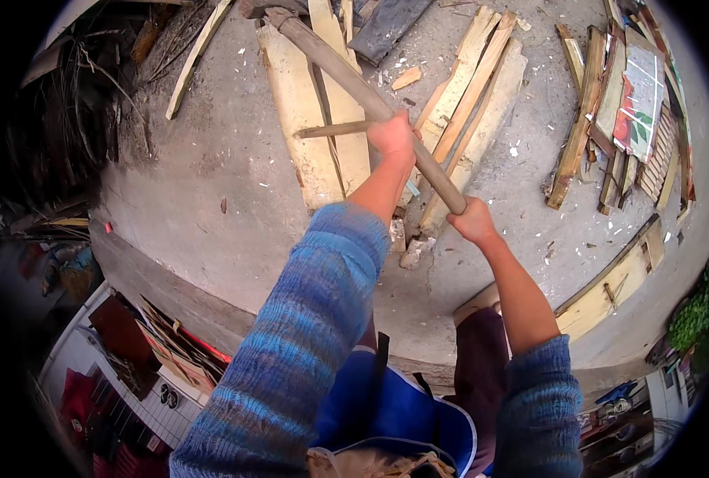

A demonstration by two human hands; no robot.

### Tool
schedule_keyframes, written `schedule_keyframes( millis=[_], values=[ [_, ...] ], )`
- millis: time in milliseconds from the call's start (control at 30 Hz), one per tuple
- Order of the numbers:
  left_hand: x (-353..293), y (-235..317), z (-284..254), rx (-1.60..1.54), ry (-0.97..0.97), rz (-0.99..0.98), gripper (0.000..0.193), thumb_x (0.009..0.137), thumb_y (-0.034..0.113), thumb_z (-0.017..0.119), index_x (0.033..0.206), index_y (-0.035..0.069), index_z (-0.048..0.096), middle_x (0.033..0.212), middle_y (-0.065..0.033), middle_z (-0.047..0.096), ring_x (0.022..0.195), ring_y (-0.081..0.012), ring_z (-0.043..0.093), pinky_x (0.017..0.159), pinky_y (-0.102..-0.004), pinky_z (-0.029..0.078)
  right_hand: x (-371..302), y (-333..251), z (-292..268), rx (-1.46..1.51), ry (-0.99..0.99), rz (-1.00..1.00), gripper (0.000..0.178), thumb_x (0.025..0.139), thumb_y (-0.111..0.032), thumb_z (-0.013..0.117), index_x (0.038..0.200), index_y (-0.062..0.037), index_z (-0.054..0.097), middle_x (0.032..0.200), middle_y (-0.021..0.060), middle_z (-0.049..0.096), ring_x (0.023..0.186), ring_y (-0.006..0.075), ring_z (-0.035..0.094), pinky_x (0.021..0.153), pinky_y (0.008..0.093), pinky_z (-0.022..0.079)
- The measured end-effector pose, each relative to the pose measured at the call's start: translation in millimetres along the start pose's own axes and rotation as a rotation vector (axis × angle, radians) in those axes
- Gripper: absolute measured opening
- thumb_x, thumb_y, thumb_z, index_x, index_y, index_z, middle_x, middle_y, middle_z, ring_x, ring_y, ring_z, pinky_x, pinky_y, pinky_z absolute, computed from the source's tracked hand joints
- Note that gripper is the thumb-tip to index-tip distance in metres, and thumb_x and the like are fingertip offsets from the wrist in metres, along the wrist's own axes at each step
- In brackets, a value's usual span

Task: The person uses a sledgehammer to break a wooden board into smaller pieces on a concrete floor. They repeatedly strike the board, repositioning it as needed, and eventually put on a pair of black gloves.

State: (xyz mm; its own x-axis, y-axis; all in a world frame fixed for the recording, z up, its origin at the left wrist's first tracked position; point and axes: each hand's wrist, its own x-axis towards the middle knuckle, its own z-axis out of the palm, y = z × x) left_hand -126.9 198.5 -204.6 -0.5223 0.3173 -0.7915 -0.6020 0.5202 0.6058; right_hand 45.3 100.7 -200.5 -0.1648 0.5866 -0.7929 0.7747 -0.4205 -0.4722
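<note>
Both my hands grip a long wooden tool handle [346, 76] that slants from the upper left down to the right. My left hand [392, 134] holds it at mid-length, my right hand [472, 220] holds its lower end. The handle's head [263, 9] lies at the top edge, over pale wooden planks [314, 119] on the concrete floor [211, 167]. A thin stick [334, 129] lies across the planks just left of my left hand. Blue knitted sleeves cover both forearms.
More split planks [474, 103] lie right of the handle. A pile of boards and a painted panel [637, 103] sits at the far right. A long beam [609, 287] lies at lower right. The concrete platform drops off at lower left toward clutter.
</note>
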Motion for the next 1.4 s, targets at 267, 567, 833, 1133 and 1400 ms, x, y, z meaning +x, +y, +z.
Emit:
schedule_keyframes(
  millis=[267, 567, 833, 1133, 1400],
  values=[
    [-84.4, 59.1, 118.5, -0.755, -0.342, -0.407, 0.022, 0.073, 0.017, 0.05, 0.084, 0.001, 0.038, 0.065, -0.012, 0.044, 0.055, -0.0252, 0.047, 0.056, -0.0431, 0.044, -71.2, -112.5, -250.4, -0.845, 0.29, -0.114, 0.022, 0.063, -0.013, 0.058, 0.081, 0.0004, 0.058, 0.074, 0.0228, 0.059, 0.072, 0.0354, 0.058, 0.066, 0.0418, 0.046],
    [-177.5, 0.1, -61.5, 0.07, -0.215, -0.332, 0.016, 0.069, 0.01, 0.059, 0.078, 0.0, 0.05, 0.058, -0.0085, 0.049, 0.046, -0.0185, 0.051, 0.041, -0.0324, 0.044, -219.9, 9.4, -20.7, 0.128, 0.045, 0.035, 0.025, 0.063, -0.013, 0.062, 0.082, 0.0015, 0.055, 0.063, 0.0165, 0.057, 0.055, 0.0302, 0.057, 0.053, 0.0359, 0.045],
    [-140.2, 71.6, -118.9, 0.521, -0.113, 0.042, 0.021, 0.068, 0.01, 0.058, 0.078, -0.006, 0.049, 0.06, -0.0125, 0.053, 0.043, -0.0203, 0.052, 0.037, -0.0315, 0.042, -238.8, -111.5, 11.2, 0.77, -0.474, 0.335, 0.016, 0.07, -0.012, 0.061, 0.073, -0.002, 0.048, 0.052, 0.0026, 0.047, 0.038, 0.0105, 0.043, 0.036, 0.0252, 0.033],
    [-149.4, 71.7, -121.8, 0.936, -0.089, 0.145, 0.041, 0.064, 0.019, 0.064, 0.089, -0.01, 0.049, 0.083, -0.025, 0.057, 0.078, -0.032, 0.059, 0.069, -0.0362, 0.049, -268.5, -148.7, 16.0, 1.088, -0.582, 0.464, 0.016, 0.073, -0.014, 0.06, 0.075, -0.0045, 0.046, 0.052, 0.0031, 0.045, 0.037, 0.0127, 0.043, 0.035, 0.0273, 0.034],
    [-122.6, 26.6, -114.2, 0.404, -0.008, -0.138, 0.026, 0.067, 0.012, 0.058, 0.083, -0.006, 0.05, 0.065, -0.0095, 0.051, 0.048, -0.0181, 0.05, 0.042, -0.0306, 0.042, -215.1, -94.6, 30.1, 0.437, -0.28, 0.289, 0.035, 0.069, -0.019, 0.061, 0.093, 0.0041, 0.051, 0.056, 0.0093, 0.053, 0.04, 0.0163, 0.05, 0.039, 0.0293, 0.041]
  ],
)
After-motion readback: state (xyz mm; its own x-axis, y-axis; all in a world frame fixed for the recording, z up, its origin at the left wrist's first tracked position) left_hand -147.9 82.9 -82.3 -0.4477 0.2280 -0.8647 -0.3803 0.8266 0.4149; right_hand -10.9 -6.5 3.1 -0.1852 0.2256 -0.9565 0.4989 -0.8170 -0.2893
